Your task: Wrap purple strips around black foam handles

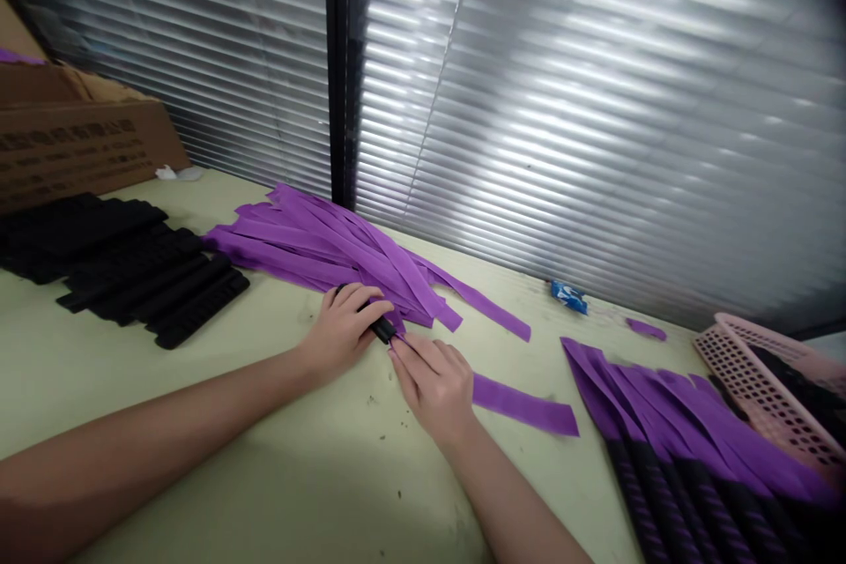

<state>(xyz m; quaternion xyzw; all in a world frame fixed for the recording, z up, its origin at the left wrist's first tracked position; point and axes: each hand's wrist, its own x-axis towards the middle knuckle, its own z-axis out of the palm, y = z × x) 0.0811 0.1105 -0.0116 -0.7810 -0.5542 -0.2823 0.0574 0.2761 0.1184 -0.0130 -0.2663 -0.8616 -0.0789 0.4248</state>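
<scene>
My left hand (pixel 342 330) is closed around a short black tube-like piece (pixel 382 329), whose end sticks out toward my right hand. My right hand (pixel 433 377) pinches a purple fabric strap (pixel 529 406) right at that end. The strap's free length trails from behind the right hand across the table to the right. Whether the strap's tip is inside the black piece cannot be made out. Just beyond both hands lies a loose pile of purple straps (pixel 330 238).
Several black pieces (pixel 132 256) lie in a row at left, before a cardboard box (pixel 85 141). At right, black pieces with purple straps through them (pixel 687 493) lie near a pink basket (pixel 760 370). A blue wrapper (pixel 568 297) is by the window blinds (pixel 595 123).
</scene>
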